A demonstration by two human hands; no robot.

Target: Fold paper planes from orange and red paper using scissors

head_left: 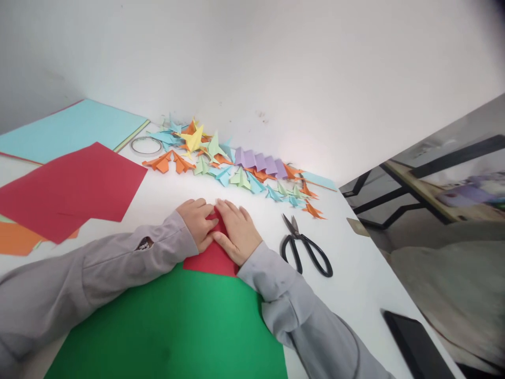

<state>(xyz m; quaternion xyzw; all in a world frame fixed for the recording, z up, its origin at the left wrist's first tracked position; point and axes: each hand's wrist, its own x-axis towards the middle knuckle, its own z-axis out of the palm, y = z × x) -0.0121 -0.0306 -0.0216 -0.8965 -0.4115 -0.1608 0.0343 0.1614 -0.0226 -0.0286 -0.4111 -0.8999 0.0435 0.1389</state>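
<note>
A piece of red paper [211,261] lies on the green sheet [177,321] and the white tabletop in front of me, its upper end narrowing between my hands. My left hand [198,223] rests on its left side, fingers bent and closed at the paper's edge. On its right side my right hand [239,231] lies flat, with the thumb stretched out across the red surface. Both hands partly cover the upper end, so its folds are hidden. To the right of my right hand are scissors [300,239] with black handles, blades slightly apart.
Several folded paper planes [223,173] line the wall, with a purple pleated strip [260,161] among them. A tape roll [145,145], blue sheets [79,129], a red sheet [79,192] and orange paper [19,238] lie left. A black phone-like device [414,345] is near the right edge.
</note>
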